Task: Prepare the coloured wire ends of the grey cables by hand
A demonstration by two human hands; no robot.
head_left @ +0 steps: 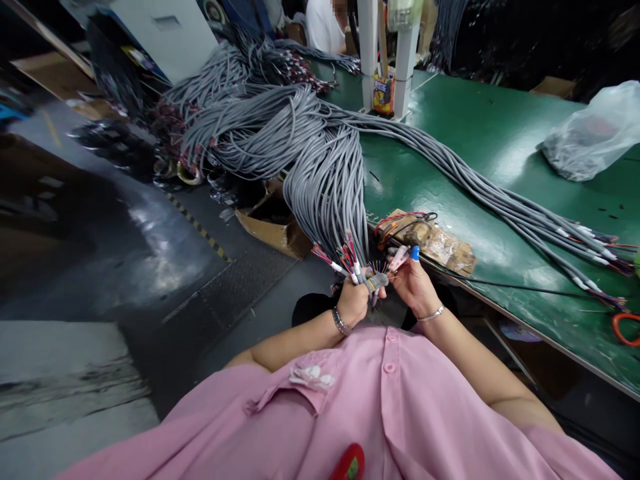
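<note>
In the head view, the left hand is gripping the stripped ends of a thick bundle of grey cables hanging off the green counter. The right hand is pinching 1 cable end beside it.

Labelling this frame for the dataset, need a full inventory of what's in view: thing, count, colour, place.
grey cables: many, grey, draped from the pile over the table edge down to the hands
cable ends: many, red, blue and white tips, just above the left hand
second cable bundle: one, grey, lying across the table to the right
table: one, green, right half
taped block: one, brown, table edge by the right hand
plastic bag: one, clear, far right
cardboard box: one, brown, floor below the cables
left hand: gripping cable ends, metal bracelet
right hand: pinching one end, blue fingertip cover
</note>
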